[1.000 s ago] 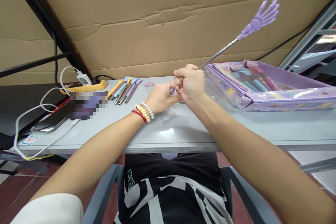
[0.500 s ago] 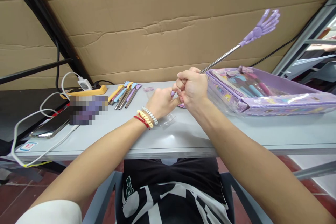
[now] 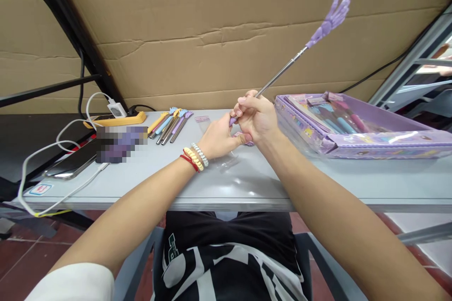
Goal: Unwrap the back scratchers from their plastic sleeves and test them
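Note:
A telescopic back scratcher [image 3: 282, 71] with a purple skeleton-hand head slants up to the right, its metal rod drawn out. My left hand [image 3: 219, 137], with bead bracelets and a red cord at the wrist, is closed on its purple handle. Higher up, my right hand [image 3: 258, 117] has its fingers curled round the lower part of the rod. Below my hands lies a clear plastic wrapper [image 3: 226, 163], partly covered. To the left, several collapsed back scratchers [image 3: 170, 124] in yellow, blue and purple rest side by side on the grey table [image 3: 141, 160].
A purple display box [image 3: 381, 150] with several packed back scratchers stands at the right. On the left are a phone [image 3: 70, 160], a white cable [image 3: 76, 191] and a yellow power strip [image 3: 132, 119]. A cardboard panel [image 3: 212, 66] closes off the back.
The back scratcher's head has shifted left and slightly up in view. My right hand's grip has loosened and turned a little, and my left thumb now points out to the right.

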`<state>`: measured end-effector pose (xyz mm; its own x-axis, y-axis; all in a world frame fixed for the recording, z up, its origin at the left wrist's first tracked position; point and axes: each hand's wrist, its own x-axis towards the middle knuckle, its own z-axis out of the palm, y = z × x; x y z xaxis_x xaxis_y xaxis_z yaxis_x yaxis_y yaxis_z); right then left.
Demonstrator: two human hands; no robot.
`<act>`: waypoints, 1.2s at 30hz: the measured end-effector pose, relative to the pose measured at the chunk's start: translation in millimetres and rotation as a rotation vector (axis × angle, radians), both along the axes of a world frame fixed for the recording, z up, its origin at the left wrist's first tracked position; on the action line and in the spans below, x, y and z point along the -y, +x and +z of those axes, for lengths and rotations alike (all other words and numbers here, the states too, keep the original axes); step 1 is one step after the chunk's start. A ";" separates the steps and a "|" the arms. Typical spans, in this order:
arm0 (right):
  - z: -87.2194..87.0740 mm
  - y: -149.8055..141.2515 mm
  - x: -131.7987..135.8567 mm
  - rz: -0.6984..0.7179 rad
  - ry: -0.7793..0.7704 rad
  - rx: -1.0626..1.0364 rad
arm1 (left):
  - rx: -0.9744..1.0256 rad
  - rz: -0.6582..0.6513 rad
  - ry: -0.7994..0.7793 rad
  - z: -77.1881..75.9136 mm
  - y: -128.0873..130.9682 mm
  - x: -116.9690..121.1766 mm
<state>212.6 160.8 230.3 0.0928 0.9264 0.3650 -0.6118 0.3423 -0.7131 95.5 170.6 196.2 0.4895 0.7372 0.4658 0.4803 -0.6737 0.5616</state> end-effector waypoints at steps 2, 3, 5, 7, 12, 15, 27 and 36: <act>-1.8 -0.7 -0.1 -0.009 0.013 0.025 | 0.012 -0.056 -0.033 -0.6 -0.4 -0.1; -2.4 -1.2 0.5 -0.021 0.018 0.032 | 0.014 -0.083 -0.036 -1.2 -0.3 -0.2; -2.3 -2.5 2.5 -0.051 0.019 0.029 | 0.018 -0.114 -0.027 -2.7 0.7 0.1; -0.5 -4.1 5.4 -0.085 0.003 0.014 | 0.010 -0.103 -0.010 -3.3 2.5 0.7; 6.8 -9.3 13.2 -0.187 -0.102 0.023 | -0.071 -0.035 0.063 -1.1 6.4 0.6; 10.2 -12.6 16.9 -0.224 -0.131 0.032 | -0.120 -0.002 0.109 -0.9 6.0 -1.5; 16.4 -11.8 22.0 -0.277 -0.124 -0.033 | -0.221 0.095 0.189 2.3 5.1 3.1; 9.7 -6.6 11.8 -0.317 -0.052 0.018 | 0.036 -0.115 0.059 6.5 6.3 7.2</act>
<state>205.9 149.0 240.0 0.3737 0.8700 0.3217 -0.4679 0.4763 -0.7445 101.8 163.4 202.7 0.5513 0.6481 0.5254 0.3781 -0.7555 0.5351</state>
